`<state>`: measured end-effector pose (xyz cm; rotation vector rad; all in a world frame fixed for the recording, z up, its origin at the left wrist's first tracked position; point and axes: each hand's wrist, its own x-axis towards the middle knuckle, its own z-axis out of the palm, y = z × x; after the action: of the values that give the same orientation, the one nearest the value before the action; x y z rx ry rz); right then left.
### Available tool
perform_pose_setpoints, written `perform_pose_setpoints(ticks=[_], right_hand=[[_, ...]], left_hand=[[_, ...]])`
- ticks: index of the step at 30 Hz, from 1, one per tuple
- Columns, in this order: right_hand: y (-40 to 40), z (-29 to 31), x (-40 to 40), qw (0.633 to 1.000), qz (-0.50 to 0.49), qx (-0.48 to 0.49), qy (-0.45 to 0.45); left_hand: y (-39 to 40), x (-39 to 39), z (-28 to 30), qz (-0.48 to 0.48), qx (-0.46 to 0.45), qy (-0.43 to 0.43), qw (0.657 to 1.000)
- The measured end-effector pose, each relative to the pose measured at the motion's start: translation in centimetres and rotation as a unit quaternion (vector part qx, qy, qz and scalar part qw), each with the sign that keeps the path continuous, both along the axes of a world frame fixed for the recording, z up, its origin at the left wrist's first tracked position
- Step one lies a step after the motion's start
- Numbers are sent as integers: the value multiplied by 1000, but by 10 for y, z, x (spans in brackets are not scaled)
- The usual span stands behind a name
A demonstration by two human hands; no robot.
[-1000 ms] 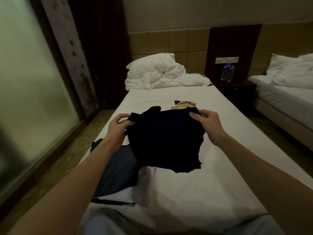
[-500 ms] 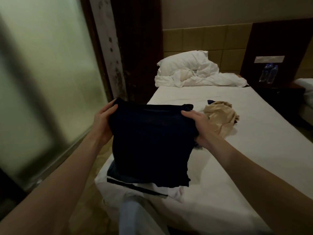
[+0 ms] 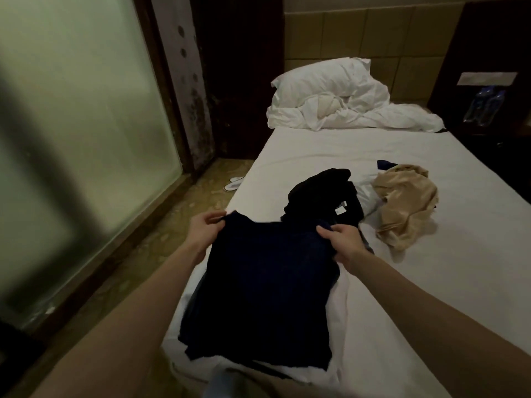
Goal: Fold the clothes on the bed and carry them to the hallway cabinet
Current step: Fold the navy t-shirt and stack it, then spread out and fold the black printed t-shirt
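navy garment (image 3: 267, 291): folded flat near bed (image 3: 431, 282) edge
black garment (image 3: 324, 193): crumpled, just beyond
beige garment (image 3: 405, 202): crumpled, to the right

A folded shirt (image 3: 267, 294) lies on the near left corner of the bed (image 3: 431, 282), with the left hand (image 3: 205, 229) at its far left corner and the right hand (image 3: 343, 242) at its far right corner. Just behind it sits a bundle of clothes (image 3: 324, 193), and to the right of that a crumpled garment (image 3: 405, 202). A pillow (image 3: 324, 81) and bunched duvet (image 3: 373, 116) lie at the head of the bed. Slippers (image 3: 234, 183) rest on the floor left of the bed, near a glass panel (image 3: 80, 133). Bottles (image 3: 485, 104) stand to the right of the headboard.
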<state>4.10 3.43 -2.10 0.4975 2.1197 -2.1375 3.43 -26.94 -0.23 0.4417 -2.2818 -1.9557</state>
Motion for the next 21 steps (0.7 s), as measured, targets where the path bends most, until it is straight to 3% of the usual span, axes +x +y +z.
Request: perform_pose_setpoints(ticks=[5, 7, 10, 13, 15, 17, 18, 21], right_hand=[[2, -30, -33, 977, 16, 212, -31], [-4, -36, -31, 948, 34, 315, 8], [-16, -41, -15, 841, 88, 513, 151], [-27, -51, 3, 739, 254, 587, 211], [-28, -65, 14, 685, 323, 626, 188], [-22, -77, 22, 673, 335, 641, 155], [-18, -80, 24, 677, 333, 641, 143], [1, -84, 28, 694, 323, 632, 120]], left_hand=[[18, -49, -46, 26, -132, 8, 991], [23, -53, -55, 29, -213, 19, 976], [34, -44, -60, 31, -371, 97, 923], [53, -18, -69, -117, -472, 287, 825], [68, 4, -82, -285, -522, 244, 766], [79, 23, -98, -380, -600, 118, 694], [81, 27, -107, -393, -618, 80, 676], [81, 30, -115, -384, -615, 40, 688]])
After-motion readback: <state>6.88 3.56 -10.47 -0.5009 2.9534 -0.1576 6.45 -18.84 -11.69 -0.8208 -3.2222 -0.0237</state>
